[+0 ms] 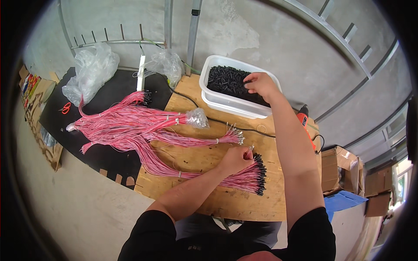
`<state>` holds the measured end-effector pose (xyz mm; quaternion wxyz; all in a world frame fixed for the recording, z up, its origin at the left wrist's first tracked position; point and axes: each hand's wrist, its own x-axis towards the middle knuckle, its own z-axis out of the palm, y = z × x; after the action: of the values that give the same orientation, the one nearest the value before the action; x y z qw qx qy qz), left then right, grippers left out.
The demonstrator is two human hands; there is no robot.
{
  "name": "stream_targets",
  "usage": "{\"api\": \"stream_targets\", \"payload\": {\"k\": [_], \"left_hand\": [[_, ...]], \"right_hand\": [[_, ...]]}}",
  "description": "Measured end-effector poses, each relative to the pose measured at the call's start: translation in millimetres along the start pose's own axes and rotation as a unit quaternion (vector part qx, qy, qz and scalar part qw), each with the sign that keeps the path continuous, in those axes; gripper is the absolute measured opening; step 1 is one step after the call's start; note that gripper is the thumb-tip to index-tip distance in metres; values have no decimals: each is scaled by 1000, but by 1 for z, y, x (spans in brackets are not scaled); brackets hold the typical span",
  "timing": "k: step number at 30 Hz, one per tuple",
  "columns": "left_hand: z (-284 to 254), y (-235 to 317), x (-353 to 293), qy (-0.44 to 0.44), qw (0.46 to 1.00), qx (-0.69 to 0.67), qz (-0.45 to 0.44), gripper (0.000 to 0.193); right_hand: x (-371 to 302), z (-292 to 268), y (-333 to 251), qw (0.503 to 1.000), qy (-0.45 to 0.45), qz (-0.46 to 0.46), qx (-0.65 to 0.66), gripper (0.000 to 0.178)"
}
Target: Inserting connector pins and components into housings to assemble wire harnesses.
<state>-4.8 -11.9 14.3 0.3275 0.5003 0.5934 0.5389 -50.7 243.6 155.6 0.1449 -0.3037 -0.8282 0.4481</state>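
Note:
My left hand is closed in a pinch on pink-and-white wires, with bare metal ends poking out past the fingertips. Under and beside it fans a wire bundle whose tips carry black sleeves. At the far side, my right hand reaches over a white plastic tub full of small black sleeves. Its thumb and fingers pinch a black sleeve. Another bundle, with uncovered metal ends, lies just beyond my left hand.
A thick wire bundle stretches left, one end wrapped in clear plastic. Orange scissors, plastic bags and a white power strip lie left. A black cable crosses the wooden table. An orange corded tool stands right.

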Motion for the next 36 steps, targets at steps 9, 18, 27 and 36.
{"api": "stream_targets", "payload": {"k": [9,18,27,36], "left_hand": [[5,-7,1,8,1000,-21,14,14],[2,-2,0,13,999,-28,-7,16],[6,-1,-3,6,999,-43,6,13],[6,-21,5,11,992,-119,-35,15]], "right_hand": [[0,-24,14,867,70,147,471,15],[-6,-20,18,920,97,127,357,19],[-8,-42,32,786,51,141,600,13],[-127,-41,25,819,-26,-2,573,19]]}}
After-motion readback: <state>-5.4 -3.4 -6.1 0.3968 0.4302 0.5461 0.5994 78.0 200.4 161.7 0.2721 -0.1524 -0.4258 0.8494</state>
